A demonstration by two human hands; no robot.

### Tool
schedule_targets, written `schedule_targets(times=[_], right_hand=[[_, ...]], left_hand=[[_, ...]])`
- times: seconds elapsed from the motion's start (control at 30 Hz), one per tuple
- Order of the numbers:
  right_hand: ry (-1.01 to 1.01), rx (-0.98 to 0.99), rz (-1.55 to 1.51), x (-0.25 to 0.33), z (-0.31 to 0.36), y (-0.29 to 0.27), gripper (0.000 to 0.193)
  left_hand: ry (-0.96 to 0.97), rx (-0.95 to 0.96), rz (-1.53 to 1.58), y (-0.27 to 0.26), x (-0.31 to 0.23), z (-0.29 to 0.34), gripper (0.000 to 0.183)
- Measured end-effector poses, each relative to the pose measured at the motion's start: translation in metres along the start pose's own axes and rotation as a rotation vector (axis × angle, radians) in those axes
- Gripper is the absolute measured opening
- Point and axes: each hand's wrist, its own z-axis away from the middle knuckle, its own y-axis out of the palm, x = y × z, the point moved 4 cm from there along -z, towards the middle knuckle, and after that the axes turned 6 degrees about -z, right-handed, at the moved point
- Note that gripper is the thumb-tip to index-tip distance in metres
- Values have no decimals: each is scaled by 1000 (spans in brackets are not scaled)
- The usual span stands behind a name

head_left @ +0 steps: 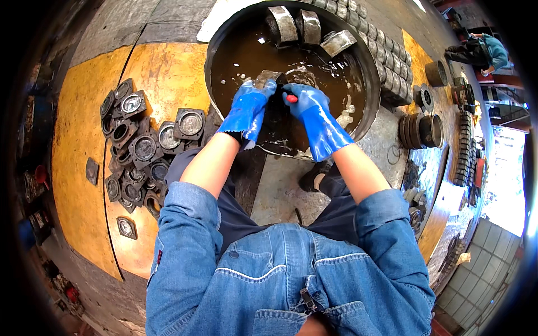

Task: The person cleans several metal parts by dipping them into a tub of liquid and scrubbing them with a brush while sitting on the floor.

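Both my hands wear blue rubber gloves and work over a large round tub (pixel 367 120) of brown water. My left hand (pixel 250 103) is closed on a metal block (pixel 269 76), held low at the water; its lower part is hidden by the glove and shadow. My right hand (pixel 308 102) grips a tool by its red handle (pixel 292 98), close beside the block; the tool's working end is too dark to make out. Three curved metal blocks (pixel 309 27) rest against the tub's far inner wall, partly above the water.
Square metal parts with round openings (pixel 144 148) lie heaped on yellowish boards (pixel 81 129) to the left. Rows of stacked metal blocks (pixel 386 61) stand beyond the tub's right rim. Metal rings (pixel 421 131) sit farther right. Another person (pixel 493 53) is at the far right.
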Motion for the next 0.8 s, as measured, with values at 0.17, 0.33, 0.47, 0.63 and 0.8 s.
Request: schedule_targets(times=[0.17, 0.33, 0.47, 0.63, 0.8], right_hand=[[189, 50, -311, -31, -9, 30, 40], [208, 170, -615, -35, 12, 46, 35], [457, 309, -1135, -57, 29, 41, 23], [397, 8, -1302, -91, 24, 14, 29], [420, -199, -1721, -98, 13, 44, 33]], left_hand=[[-20, 20, 104, 3, -4, -1, 41], [5, -6, -16, -1, -9, 6, 41], [136, -20, -206, 1, -7, 1, 49], [230, -33, -107, 10, 19, -22, 47], [273, 37, 78, 12, -3, -10, 39]])
